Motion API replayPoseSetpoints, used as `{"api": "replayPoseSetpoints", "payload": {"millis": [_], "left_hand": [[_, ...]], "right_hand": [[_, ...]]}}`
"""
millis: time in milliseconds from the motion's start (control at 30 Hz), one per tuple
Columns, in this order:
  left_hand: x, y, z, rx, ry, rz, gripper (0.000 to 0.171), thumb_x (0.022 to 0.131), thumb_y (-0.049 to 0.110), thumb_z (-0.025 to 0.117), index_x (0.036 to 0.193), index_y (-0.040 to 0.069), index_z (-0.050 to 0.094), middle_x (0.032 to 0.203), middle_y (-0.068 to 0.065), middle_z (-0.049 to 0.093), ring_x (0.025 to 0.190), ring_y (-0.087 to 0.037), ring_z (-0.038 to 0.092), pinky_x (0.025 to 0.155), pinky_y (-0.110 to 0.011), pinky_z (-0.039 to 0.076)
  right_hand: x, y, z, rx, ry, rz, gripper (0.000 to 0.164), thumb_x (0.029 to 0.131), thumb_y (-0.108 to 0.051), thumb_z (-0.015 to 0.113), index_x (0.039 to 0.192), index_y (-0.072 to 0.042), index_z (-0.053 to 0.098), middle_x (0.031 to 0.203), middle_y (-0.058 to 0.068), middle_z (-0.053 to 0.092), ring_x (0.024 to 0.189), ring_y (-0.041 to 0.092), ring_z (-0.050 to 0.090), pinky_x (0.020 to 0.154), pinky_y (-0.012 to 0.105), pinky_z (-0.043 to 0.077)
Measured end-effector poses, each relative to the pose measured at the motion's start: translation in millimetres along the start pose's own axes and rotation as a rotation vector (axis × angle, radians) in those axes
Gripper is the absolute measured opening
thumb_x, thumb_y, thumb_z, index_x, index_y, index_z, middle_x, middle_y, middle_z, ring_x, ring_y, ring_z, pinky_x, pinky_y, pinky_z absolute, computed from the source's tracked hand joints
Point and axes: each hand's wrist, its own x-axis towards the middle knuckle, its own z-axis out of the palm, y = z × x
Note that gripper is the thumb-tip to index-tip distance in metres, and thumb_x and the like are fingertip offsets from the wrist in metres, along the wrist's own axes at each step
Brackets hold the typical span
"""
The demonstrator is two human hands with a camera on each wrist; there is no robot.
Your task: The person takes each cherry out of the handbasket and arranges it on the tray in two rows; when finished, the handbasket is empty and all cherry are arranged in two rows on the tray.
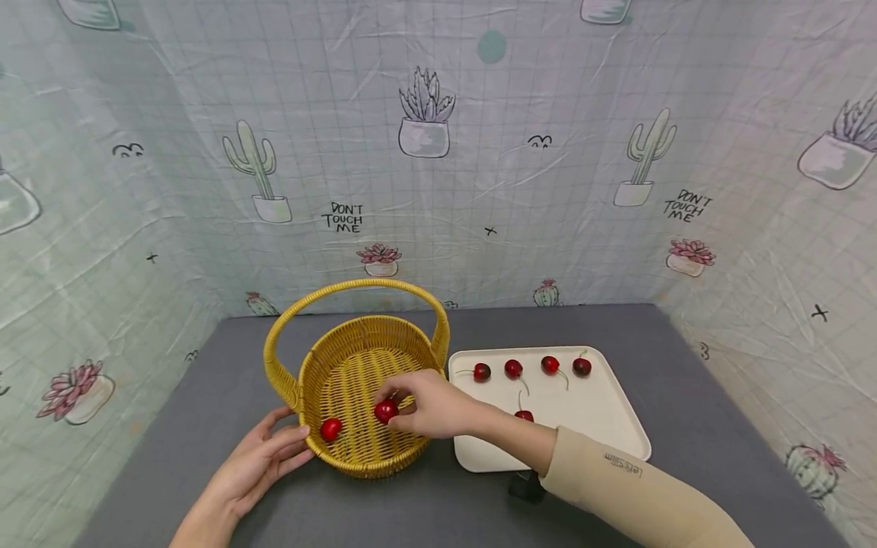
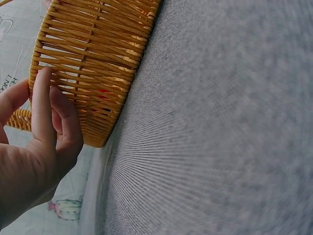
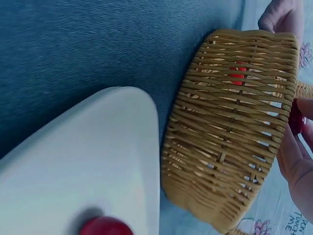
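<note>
A yellow woven basket [image 1: 363,457] with a tall arched handle stands on the grey table. My left hand [image 1: 263,457] holds its left edge near the handle's foot, thumb and fingers at the rim in the left wrist view. Inside the basket's opening, my right hand [image 1: 428,403] pinches a dark red cherry [image 1: 386,411] between thumb and fingers. Another red cherry [image 1: 331,429] lies in the basket at the left. In the right wrist view, the basket wall [image 3: 225,127] partly hides the held cherry [image 3: 296,117].
To the basket's right lies a white tray [image 1: 582,434] with several stemmed cherries, including one [image 1: 514,369] in its back row. My right forearm crosses over the tray. A small black object [image 1: 526,487] sits below the forearm. Patterned cloth walls surround the table.
</note>
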Motion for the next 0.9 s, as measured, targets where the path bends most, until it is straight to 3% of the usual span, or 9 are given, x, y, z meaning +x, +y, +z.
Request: {"api": "replayPoseSetpoints", "payload": {"millis": [200,733,900], "left_hand": [[-0.2,-0.2,-0.8,-0.003,0.000,-0.002,0.079,0.108,0.017,0.058,0.160,0.005,0.001,0.133,-0.013,0.057,0.117,-0.021,0.064,0.100,-0.041,0.055],[-0.8,-2.5,-1.1,-0.017,0.011,0.002,0.077,0.108,0.016,0.057,0.160,0.006,0.002,0.133,-0.012,0.057,0.116,-0.020,0.065,0.100,-0.040,0.055],[0.2,-2.4,0.2,-0.021,0.016,0.003,0.078,0.107,0.016,0.058,0.160,0.006,0.002,0.133,-0.013,0.057,0.116,-0.020,0.065,0.099,-0.040,0.055]], "right_hand": [[-18.3,0.6,-8.5,0.079,0.067,0.009,0.027,0.092,0.000,0.074,0.118,-0.007,0.070,0.112,-0.002,0.069,0.106,0.007,0.065,0.084,0.023,0.059],[-68.8,12.1,-36.3,0.203,0.123,0.080,0.028,0.093,0.000,0.075,0.118,-0.009,0.067,0.115,0.002,0.069,0.110,0.019,0.066,0.087,0.029,0.060],[-83.7,13.6,-46.1,0.231,0.147,0.116,0.025,0.095,-0.003,0.074,0.118,-0.007,0.066,0.115,0.007,0.069,0.104,0.027,0.069,0.076,0.035,0.063]]}}
